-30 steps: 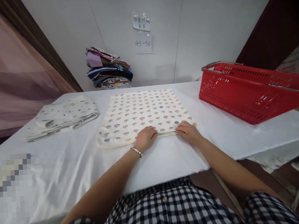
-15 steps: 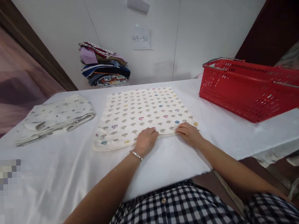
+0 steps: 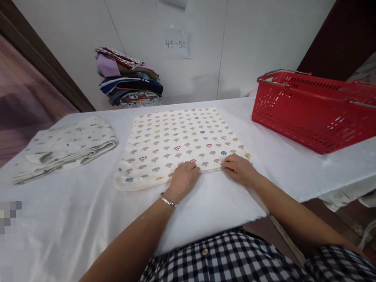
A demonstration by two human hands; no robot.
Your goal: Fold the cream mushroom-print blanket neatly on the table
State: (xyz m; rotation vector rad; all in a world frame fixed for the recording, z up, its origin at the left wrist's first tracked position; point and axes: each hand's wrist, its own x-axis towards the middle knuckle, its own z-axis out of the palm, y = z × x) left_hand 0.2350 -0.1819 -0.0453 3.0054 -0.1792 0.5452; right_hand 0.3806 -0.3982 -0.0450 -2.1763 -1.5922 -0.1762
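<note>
A cream cloth point(image 3: 178, 137) printed with small mushrooms lies flat and folded on the white-covered table point(image 3: 206, 206). Its near edge is pinched by my left hand point(image 3: 185, 177), around the middle, with the fingers curled over the fabric. Farther right along that same edge, my right hand point(image 3: 239, 168) grips the cloth near its corner, thumb and fingers together. A bracelet point(image 3: 168, 200) circles my left wrist. The fingertips of both hands are partly hidden by the hands themselves.
Another folded white cloth point(image 3: 72, 142) with grey-green marks lies at the left. A red plastic basket point(image 3: 314, 114) with metal handles stands on the right. Behind the table's far edge is a stack of folded fabrics point(image 3: 129, 79), against a wall bearing a paper sign point(image 3: 176, 44).
The view has shifted slightly. Both hands keep their hold on the near edge of the mushroom cloth, with hardly any movement.
</note>
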